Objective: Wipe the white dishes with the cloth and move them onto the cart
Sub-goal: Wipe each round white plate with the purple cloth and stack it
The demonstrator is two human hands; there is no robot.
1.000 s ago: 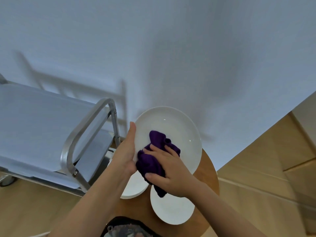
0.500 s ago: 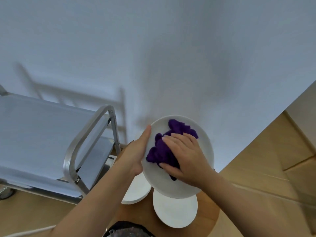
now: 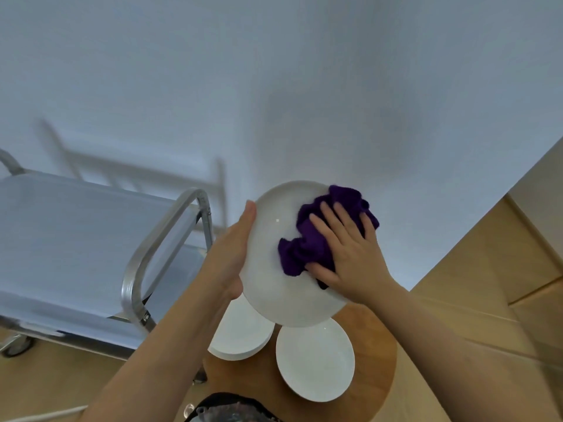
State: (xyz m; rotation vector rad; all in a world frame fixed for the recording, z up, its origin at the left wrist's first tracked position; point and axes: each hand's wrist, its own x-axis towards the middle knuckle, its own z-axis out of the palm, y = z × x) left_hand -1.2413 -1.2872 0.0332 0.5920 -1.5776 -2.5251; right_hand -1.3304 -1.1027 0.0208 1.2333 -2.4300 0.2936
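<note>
Held plate point(image 3: 271, 269): white, round, lifted off the table and tilted toward the camera, at centre of view. Purple cloth point(image 3: 307, 242) bunched against its upper-right face, toward 2 o'clock on the plate, reaching the rim there.

Right hand point(image 3: 347, 254): fingers nearly straight and spread, palm flat on the cloth, pressing it to the plate; thumb at the cloth's lower edge. Not a pinch.

Left hand point(image 3: 234, 248): on the plate's rim at 9 o'clock, thumb up along the rim. Fingers go behind the plate; how they lie cannot be told.

Below, at 6 o'clock: two more white dishes on a round wooden table point(image 3: 374, 376), a shallow bowl point(image 3: 313, 360) and a stack of plates point(image 3: 240, 333) partly under the held plate.

Cart point(image 3: 76, 245) at 9 o'clock, metal frame, top shelf bare in view.

Judgement: wipe in progress, no dish on the cart yet.

Risks: plate supported at one edge only, so a hard push by the right hand could lever it out of the left grip onto the dishes beneath. Flat-palm hold on the cloth may let it slide off over the rim.
</note>
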